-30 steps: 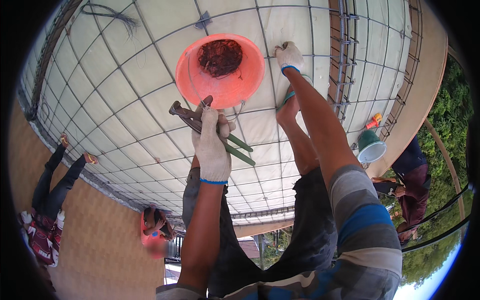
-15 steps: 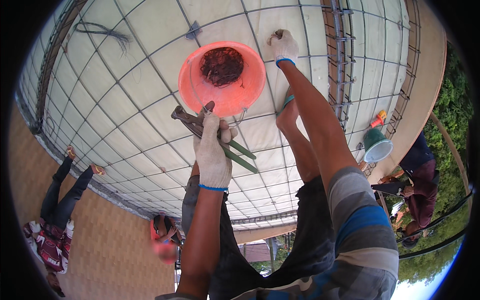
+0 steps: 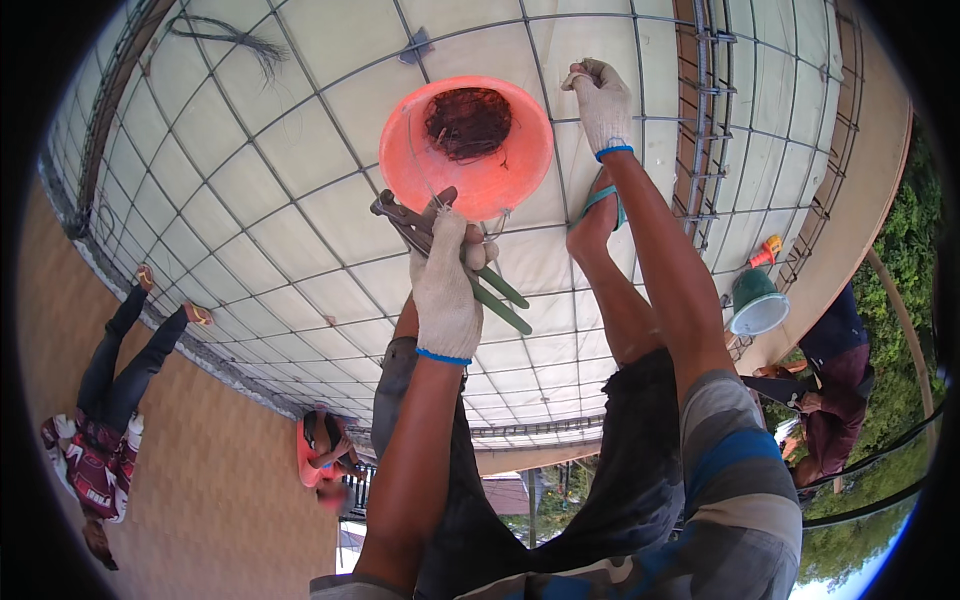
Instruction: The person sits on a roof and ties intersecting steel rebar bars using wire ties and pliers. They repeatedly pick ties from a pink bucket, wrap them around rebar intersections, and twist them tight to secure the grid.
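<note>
My left hand (image 3: 446,290), in a pale knit glove with a blue cuff, is closed around pincers (image 3: 500,300) with green handles and a dark metal head. It is beside the near rim of an orange bucket (image 3: 400,160), and the bucket's thin wire handle seems to run to its fingers. Inside the tilted bucket lies a tangle of dark reddish tie wire (image 3: 468,124). Right of the bucket, my gloved right hand (image 3: 605,108) has its fingertips pinched just above the rebar mesh (image 3: 470,35). Whatever it may hold is too small to make out.
Rebar mesh covers pale sheeting, with a rebar cage (image 3: 700,130) along the right. A dark wire bundle (image 3: 235,38) lies far left. My sandalled foot (image 3: 602,215) stands near my right hand. A green bucket (image 3: 757,303) and other people (image 3: 105,460) are farther off.
The view has shifted, so the bucket and both hands appear farther right. My right hand has come slightly nearer relative to the bucket. The left hand keeps hold of the pincers.
</note>
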Tool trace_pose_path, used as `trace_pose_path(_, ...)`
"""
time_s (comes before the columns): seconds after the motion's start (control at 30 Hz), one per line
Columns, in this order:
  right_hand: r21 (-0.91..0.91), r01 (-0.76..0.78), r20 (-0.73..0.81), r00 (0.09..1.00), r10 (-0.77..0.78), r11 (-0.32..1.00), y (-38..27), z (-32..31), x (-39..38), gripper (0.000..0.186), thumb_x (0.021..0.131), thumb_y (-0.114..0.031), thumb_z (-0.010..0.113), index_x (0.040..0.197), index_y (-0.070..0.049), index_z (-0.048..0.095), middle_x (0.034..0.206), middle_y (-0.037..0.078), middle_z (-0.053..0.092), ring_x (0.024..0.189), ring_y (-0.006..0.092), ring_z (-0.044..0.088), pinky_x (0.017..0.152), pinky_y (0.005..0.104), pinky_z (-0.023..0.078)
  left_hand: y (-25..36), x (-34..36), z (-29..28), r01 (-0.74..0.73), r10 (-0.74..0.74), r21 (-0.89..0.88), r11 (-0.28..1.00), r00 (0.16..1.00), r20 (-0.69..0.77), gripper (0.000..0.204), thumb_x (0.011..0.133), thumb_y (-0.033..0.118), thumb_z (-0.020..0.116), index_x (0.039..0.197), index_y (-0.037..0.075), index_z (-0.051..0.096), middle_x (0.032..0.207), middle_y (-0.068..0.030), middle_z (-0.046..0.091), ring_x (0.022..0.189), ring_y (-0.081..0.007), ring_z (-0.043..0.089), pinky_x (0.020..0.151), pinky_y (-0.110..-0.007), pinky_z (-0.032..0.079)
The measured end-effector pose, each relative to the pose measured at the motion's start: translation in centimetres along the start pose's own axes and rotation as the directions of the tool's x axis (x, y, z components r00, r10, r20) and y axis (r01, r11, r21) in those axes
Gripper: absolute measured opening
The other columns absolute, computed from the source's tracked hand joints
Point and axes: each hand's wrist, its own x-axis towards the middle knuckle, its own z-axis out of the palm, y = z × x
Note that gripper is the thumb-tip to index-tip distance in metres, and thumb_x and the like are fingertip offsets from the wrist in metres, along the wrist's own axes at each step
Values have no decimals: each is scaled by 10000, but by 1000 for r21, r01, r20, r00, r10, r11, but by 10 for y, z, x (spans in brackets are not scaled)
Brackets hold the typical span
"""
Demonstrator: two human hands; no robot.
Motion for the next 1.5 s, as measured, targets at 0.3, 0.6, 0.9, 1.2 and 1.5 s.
trace_pose_path(0.3,-374,411,699,714,-38,831,-54,-9,-97,391,915,-52,669,1304,-26,696,1076,121,783,1036,162,748,899,304,591,2,1,3,39,-39,28,999,999,-6,176,1071,220,635,1206,111,606,864,28,562,640,-55,454,738,-291,511)
trace_pose_path(0.6,-322,-96,-256,967,11,942,15,-89,76,383,940,-253,656,1211,14,704,1055,134,805,1081,266,763,933,385,577,8,4,19,17,-19,-39,999,998,-64,221,1067,159,638,1260,56,609,823,25,552,582,-42,440,626,-232,448)
trace_pose_path(0.9,-717,-201,-339,937,-82,667,30,-83,148,438,901,-456,707,1164,-113,780,1130,163,791,1098,367,735,977,454,561,11,9,14,-19,23,67,998,998,-63,266,1061,197,638,1255,24,588,812,21,537,549,-63,428,880,-321,575)
trace_pose_path(1.2,-375,101,-158,973,-171,921,-4,-75,68,356,936,-246,719,1204,-13,725,1004,112,792,998,230,756,910,374,579,11,6,15,-4,8,62,998,997,-76,382,1061,213,641,1367,0,555,828,8,548,592,-66,442,749,-300,523)
trace_pose_path(1.5,-128,-159,225,957,185,979,-10,-24,-94,376,904,-14,622,1270,63,664,1095,128,787,977,176,761,896,301,575,8,2,11,-11,16,64,998,996,-82,279,1058,201,638,1289,53,589,835,15,567,616,-58,466,684,-273,502)
